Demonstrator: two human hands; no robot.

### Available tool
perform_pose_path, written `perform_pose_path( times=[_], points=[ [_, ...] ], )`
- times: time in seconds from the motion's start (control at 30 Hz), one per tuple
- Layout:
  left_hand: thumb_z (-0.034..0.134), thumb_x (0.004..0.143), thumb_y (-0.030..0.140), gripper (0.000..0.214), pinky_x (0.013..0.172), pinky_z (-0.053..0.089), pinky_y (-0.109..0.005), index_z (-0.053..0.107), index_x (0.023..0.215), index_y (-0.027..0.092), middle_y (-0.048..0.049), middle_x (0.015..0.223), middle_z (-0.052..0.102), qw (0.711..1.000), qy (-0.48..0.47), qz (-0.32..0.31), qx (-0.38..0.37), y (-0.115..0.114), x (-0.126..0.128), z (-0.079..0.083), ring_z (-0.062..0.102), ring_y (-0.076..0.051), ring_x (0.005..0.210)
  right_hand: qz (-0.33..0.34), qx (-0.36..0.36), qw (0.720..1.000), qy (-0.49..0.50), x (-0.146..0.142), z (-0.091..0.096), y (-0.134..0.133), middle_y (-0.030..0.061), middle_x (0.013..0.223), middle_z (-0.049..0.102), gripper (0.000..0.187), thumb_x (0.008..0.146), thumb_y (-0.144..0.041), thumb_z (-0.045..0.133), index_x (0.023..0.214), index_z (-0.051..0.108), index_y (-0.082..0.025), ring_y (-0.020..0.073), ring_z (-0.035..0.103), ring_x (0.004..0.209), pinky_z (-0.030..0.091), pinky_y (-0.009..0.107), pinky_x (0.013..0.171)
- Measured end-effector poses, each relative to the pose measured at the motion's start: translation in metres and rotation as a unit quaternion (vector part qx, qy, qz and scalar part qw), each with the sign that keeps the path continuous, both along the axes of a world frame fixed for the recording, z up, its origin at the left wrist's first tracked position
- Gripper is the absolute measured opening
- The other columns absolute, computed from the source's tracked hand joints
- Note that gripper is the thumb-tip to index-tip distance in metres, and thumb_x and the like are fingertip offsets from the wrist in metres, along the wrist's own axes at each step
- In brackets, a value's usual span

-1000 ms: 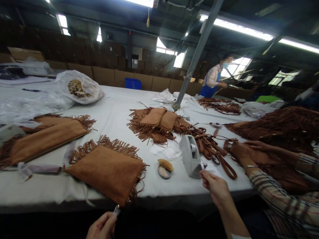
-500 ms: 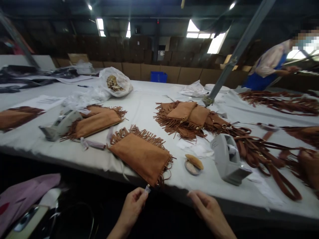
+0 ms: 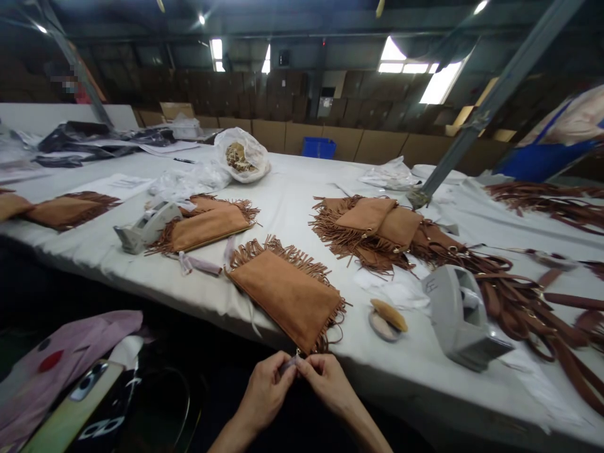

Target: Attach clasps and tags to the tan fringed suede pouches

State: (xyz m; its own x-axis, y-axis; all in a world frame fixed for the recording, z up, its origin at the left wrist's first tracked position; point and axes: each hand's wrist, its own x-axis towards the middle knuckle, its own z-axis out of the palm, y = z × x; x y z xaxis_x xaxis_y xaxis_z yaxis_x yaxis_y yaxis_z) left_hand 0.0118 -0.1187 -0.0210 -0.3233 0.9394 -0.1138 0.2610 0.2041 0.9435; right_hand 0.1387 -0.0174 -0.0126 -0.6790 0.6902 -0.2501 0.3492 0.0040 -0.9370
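Observation:
A brown suede-like pouch [image 3: 285, 299] with fringe along its edges lies flat at the table's front edge, one corner towards me. At that corner hangs a small zipper pull [image 3: 297, 353] with a pale, translucent wrap. My left hand [image 3: 268, 387] pinches the wrapped pull from the left, just off the table edge. From the right, my right hand [image 3: 328, 384] is closed on the same spot, its fingertips meeting those of my left hand. The fingers cover most of the wrap.
Grey tape dispensers [image 3: 465, 321] stand right and left of the pouch. More fringed pouches [image 3: 380, 220] are piled behind, with brown straps [image 3: 514, 296] at right. A sponge [image 3: 389, 314] rests on a round dish. A phone [image 3: 75, 406] lies low left. A co-worker [image 3: 557, 145] stands far right.
My right hand has come leftward to meet my left hand at the zipper pull and now pinches there too. The view has turned left. The pouch lies as before.

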Motion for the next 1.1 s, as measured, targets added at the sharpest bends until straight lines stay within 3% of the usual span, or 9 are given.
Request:
perform_pose_path(
  times=[0.2,0.37,0.47,0.6,0.7,0.8,0.9,1.0,1.1],
  points=[
    [0.049,0.088,0.039,0.027,0.058,0.031,-0.022,0.056,0.074,0.017,0.0042,0.064,0.044,0.999,-0.052,-0.001,0.007,0.002,-0.004,-0.003,0.038,-0.011,0.06,-0.048,-0.076,0.995,-0.04,-0.002,-0.012,-0.002,-0.0069,0.039,0.033,0.057,0.064,-0.07,0.062,0.047,0.048,-0.017,0.0043,0.023,0.038,0.012,0.023,0.039],
    [0.051,0.087,0.043,0.03,0.057,0.031,-0.022,0.052,0.072,0.017,0.0049,0.064,0.041,0.987,-0.16,0.006,0.024,0.003,-0.002,-0.014,0.035,-0.011,0.06,-0.071,-0.165,0.984,-0.021,-0.005,-0.01,-0.005,-0.0095,0.038,0.038,0.051,0.06,-0.067,0.068,0.059,0.05,-0.019,0.0038,0.027,0.031,0.019,0.02,0.033],
    [0.052,0.086,0.046,0.033,0.054,0.03,-0.022,0.05,0.07,0.017,0.0055,0.061,0.041,0.984,-0.175,0.017,0.02,0.003,0.002,-0.017,0.036,-0.01,0.057,-0.083,-0.186,0.979,0.004,-0.006,-0.011,-0.007,-0.0111,0.036,0.035,0.053,0.057,-0.068,0.069,0.056,0.046,-0.02,0.0026,0.025,0.028,0.019,0.019,0.032],
    [0.05,0.087,0.047,0.032,0.051,0.032,-0.021,0.054,0.074,0.017,0.0048,0.058,0.046,0.99,-0.115,0.077,-0.002,0.002,0.011,-0.02,0.042,-0.011,0.053,-0.119,-0.186,0.975,0.0,-0.01,-0.017,-0.009,-0.0119,0.033,0.031,0.057,0.053,-0.07,0.07,0.051,0.041,-0.021,0.0019,0.023,0.027,0.016,0.019,0.03],
    [0.051,0.088,0.045,0.031,0.051,0.037,-0.021,0.057,0.103,0.018,0.004,0.058,0.055,0.99,-0.013,0.139,0.005,-0.004,0.016,-0.023,0.052,-0.013,0.051,-0.129,-0.204,0.97,-0.007,-0.012,-0.02,-0.011,-0.0121,0.032,0.029,0.058,0.051,-0.07,0.071,0.049,0.039,-0.022,0.0019,0.022,0.026,0.013,0.019,0.03],
    [0.049,0.09,0.038,0.037,0.064,0.047,-0.023,0.055,0.124,0.024,-0.0039,0.079,0.069,0.984,0.093,0.128,0.078,-0.011,0.016,-0.023,0.066,-0.018,0.07,-0.116,-0.22,0.969,0.008,-0.011,-0.021,-0.012,-0.0119,0.033,0.03,0.056,0.055,-0.067,0.071,0.05,0.039,-0.022,0.0018,0.022,0.027,0.013,0.019,0.031],
    [0.046,0.092,0.034,0.034,0.072,0.05,-0.024,0.063,0.12,0.027,-0.008,0.088,0.07,0.982,0.119,0.093,0.115,-0.013,0.015,-0.021,0.067,-0.019,0.078,-0.111,-0.216,0.97,0.016,-0.009,-0.02,-0.012,-0.0116,0.035,0.032,0.055,0.057,-0.066,0.071,0.051,0.04,-0.021,0.0018,0.024,0.028,0.015,0.019,0.031],
    [0.053,0.089,0.036,0.029,0.071,0.051,-0.025,0.071,0.107,0.023,-0.0086,0.088,0.071,0.989,0.016,0.114,0.09,-0.007,0.015,-0.018,0.065,-0.018,0.075,-0.113,-0.22,0.968,0.026,-0.008,-0.021,-0.012,-0.0116,0.036,0.034,0.055,0.056,-0.066,0.072,0.053,0.043,-0.02,0.0014,0.023,0.029,0.015,0.019,0.032],
    [0.067,0.079,0.038,0.027,0.045,0.042,-0.02,0.073,0.093,0.015,-0.0039,0.067,0.066,0.962,-0.219,0.159,0.026,0.002,0.015,-0.018,0.052,-0.009,0.047,-0.11,-0.236,0.965,0.04,-0.007,-0.024,-0.013,-0.0113,0.037,0.035,0.055,0.055,-0.067,0.073,0.055,0.047,-0.018,0.0011,0.022,0.029,0.014,0.019,0.032]
  ],
)
